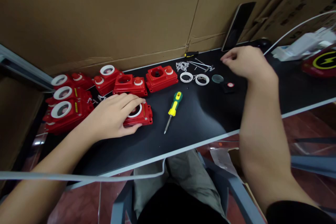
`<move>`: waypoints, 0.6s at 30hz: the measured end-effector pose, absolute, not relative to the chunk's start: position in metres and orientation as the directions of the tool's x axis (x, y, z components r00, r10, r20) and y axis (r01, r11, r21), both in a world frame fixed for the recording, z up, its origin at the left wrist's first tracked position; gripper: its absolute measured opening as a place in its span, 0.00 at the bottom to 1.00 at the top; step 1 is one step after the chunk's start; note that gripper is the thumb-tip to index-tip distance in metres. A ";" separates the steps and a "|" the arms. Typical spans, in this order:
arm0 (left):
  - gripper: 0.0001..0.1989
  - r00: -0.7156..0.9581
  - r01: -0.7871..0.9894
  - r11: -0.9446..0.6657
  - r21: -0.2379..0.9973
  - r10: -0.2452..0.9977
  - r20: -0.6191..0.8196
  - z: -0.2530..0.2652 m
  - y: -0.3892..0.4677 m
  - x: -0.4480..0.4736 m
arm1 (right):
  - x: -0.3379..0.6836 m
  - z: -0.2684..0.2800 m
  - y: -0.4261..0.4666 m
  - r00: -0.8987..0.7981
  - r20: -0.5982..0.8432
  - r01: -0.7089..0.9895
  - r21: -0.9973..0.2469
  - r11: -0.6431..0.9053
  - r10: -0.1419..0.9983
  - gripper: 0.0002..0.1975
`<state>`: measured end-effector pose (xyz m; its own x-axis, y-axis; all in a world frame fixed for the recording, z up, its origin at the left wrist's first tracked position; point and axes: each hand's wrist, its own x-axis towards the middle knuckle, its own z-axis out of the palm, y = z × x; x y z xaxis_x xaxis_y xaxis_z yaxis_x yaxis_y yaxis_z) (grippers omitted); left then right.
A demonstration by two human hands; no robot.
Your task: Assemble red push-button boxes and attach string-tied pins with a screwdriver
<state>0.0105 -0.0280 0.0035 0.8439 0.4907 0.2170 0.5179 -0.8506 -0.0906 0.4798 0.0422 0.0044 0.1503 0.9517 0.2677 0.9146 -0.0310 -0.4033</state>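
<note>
My left hand (115, 113) is wrapped over a red plastic housing (146, 113) with a white ring around a dark round window, resting on the black table. Its fingers lie along the far side and the thumb along the near side. Over the table's right part is my right hand (243, 61), fingers curled together; whatever they may hold is hidden. Just left of it lie a clear round disc (217, 78) and a small black piece (229, 87) with a red-and-white round mark. A green-and-yellow screwdriver (175, 105) lies between my hands, tip toward me.
Several more red housings stand at the left, including an open one (162, 78). Two white rings (202, 79), metal rods (201, 65) and a white cord (182, 66) lie mid-table. A phone (238, 25) leans on the cardboard wall (126, 14). A white cable (296, 28) runs at right.
</note>
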 end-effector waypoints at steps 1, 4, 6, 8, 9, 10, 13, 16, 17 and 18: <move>0.28 0.849 0.511 -0.852 -0.116 0.478 0.227 0.005 -0.028 0.011 | 0.479 0.004 0.041 0.160 0.260 0.916 -0.399 -0.045 0.952 0.09; 0.26 0.867 0.483 -0.850 -0.211 0.431 0.249 0.009 -0.028 0.012 | 0.468 0.007 0.039 0.178 0.254 0.924 -0.376 -0.072 0.951 0.09; 0.25 0.879 0.462 -0.843 -0.273 0.396 0.264 0.010 -0.028 0.015 | 0.458 0.010 0.039 0.156 0.257 0.931 -0.362 -0.055 0.954 0.09; 0.24 0.885 0.452 -0.837 -0.309 0.376 0.276 0.010 -0.029 0.017 | 0.448 0.010 0.043 0.123 0.301 0.936 -0.353 -0.009 0.946 0.11; 0.24 0.885 0.450 -0.835 -0.316 0.372 0.279 0.010 -0.030 0.018 | 0.443 0.008 0.047 0.094 0.336 0.938 -0.346 0.030 0.937 0.13; 0.24 0.885 0.451 -0.835 -0.316 0.371 0.282 0.010 -0.030 0.019 | 0.437 0.005 0.052 0.054 0.365 0.940 -0.334 0.077 0.930 0.15; 0.24 0.880 0.457 -0.834 -0.310 0.373 0.295 0.009 -0.032 0.020 | 0.424 -0.013 0.076 -0.106 0.348 0.935 -0.285 0.213 0.931 0.19; 0.23 0.875 0.461 -0.829 -0.318 0.363 0.321 0.009 -0.033 0.021 | 0.416 -0.032 0.104 -0.232 0.262 0.927 -0.232 0.295 0.937 0.21; 0.23 0.874 0.460 -0.828 -0.322 0.359 0.327 0.009 -0.033 0.021 | 0.415 -0.037 0.112 -0.261 0.235 0.927 -0.210 0.311 0.936 0.21; 0.23 0.874 0.459 -0.828 -0.323 0.355 0.331 0.009 -0.033 0.021 | 0.414 -0.041 0.119 -0.281 0.210 0.928 -0.191 0.321 0.937 0.22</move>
<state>0.0206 -0.0329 0.0090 0.8742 0.3550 0.3313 0.4586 -0.8279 -0.3230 0.4142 0.1190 -0.0407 -0.2805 0.9366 0.2099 0.9278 0.3206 -0.1908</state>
